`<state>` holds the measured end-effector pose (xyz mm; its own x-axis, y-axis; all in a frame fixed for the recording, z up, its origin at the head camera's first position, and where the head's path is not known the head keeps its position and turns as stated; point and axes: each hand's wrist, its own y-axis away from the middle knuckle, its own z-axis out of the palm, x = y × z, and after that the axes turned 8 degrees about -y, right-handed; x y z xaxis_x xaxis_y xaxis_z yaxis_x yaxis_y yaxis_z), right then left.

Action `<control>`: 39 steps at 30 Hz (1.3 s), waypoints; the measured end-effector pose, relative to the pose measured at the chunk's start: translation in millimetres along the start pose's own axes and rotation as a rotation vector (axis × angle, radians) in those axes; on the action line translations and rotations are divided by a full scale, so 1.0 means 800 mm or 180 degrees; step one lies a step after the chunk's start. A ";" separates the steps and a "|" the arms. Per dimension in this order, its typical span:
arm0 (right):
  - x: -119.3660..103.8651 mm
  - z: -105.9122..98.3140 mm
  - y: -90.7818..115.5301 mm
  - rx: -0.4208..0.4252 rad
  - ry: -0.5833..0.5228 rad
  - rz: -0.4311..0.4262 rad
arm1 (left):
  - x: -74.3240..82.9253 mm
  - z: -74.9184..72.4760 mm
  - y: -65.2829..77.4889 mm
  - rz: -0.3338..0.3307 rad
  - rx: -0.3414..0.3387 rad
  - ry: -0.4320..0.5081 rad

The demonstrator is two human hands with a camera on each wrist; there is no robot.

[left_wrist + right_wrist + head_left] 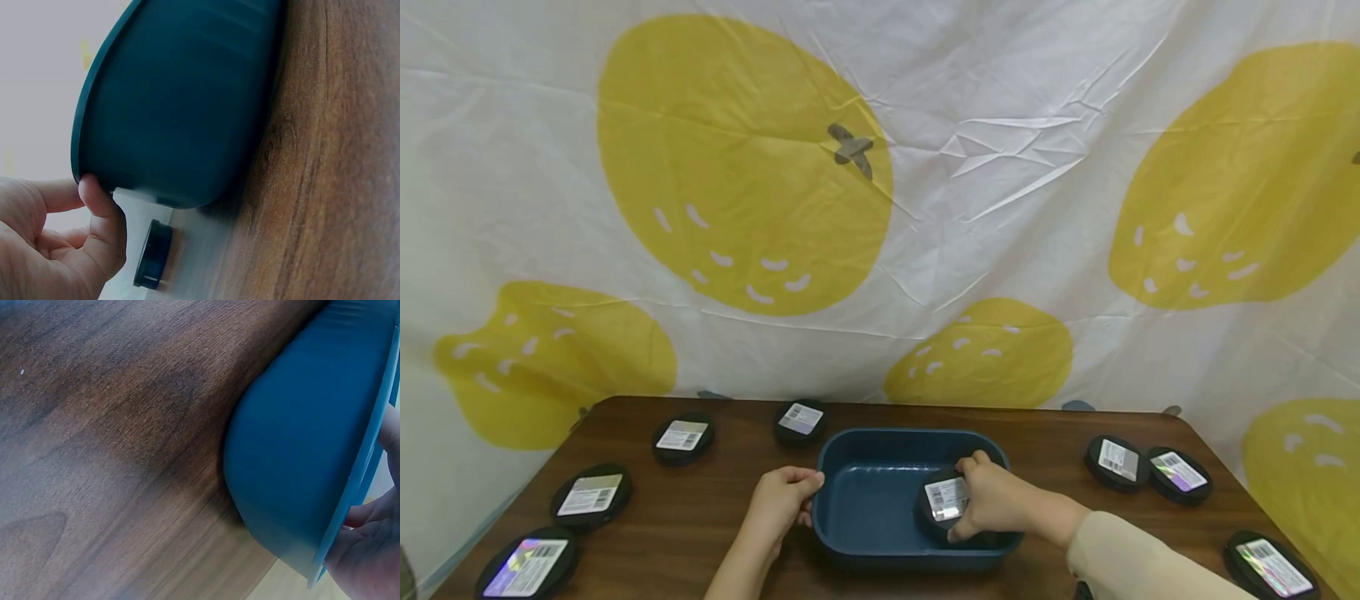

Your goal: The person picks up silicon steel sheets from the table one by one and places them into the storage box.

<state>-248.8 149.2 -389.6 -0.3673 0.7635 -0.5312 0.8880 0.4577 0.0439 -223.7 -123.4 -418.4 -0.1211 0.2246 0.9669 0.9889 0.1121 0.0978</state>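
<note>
A dark blue rectangular basin (868,504) stands on the wooden table. My left hand (778,504) pinches its left rim between thumb and fingers, as the left wrist view also shows with the hand (69,244) at the basin's edge (169,112). Inside the basin, toward its right end, my right hand (1000,500) grips a flat round black container (946,500) with a white barcode label on top. In the right wrist view, the basin's outer wall (300,450) hides that container, and only part of the right hand (372,544) shows beyond the rim.
Similar black containers lie on the brown table (685,517): several at the left, such as one near the back (681,437) and one in front (527,567), and 3 at the right, including a touching pair (1117,462). A lemon-patterned curtain (1000,208) hangs behind.
</note>
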 end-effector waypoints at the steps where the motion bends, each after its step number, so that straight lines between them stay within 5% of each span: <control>1: 0.000 0.000 0.000 0.0004 0.0032 -0.0015 | 0.000 0.000 0.000 -0.0005 0.0000 -0.0006; 12: 0.004 0.006 -0.006 -0.0035 0.0344 -0.0180 | -0.002 0.001 0.000 0.0010 -0.0033 0.0029; 29: 0.002 0.011 -0.004 -0.0143 0.0216 0.0128 | -0.002 0.001 0.000 0.0001 -0.0070 0.0053; 39: -0.003 0.011 -0.003 -0.0125 0.0442 0.0064 | -0.001 0.000 -0.002 -0.0017 -0.0035 0.0002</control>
<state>-247.8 142.1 -395.8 -0.3867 0.8272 -0.4078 0.8851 0.4570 0.0878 -225.3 -123.6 -419.6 -0.1263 0.2234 0.9665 0.9891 0.1028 0.1055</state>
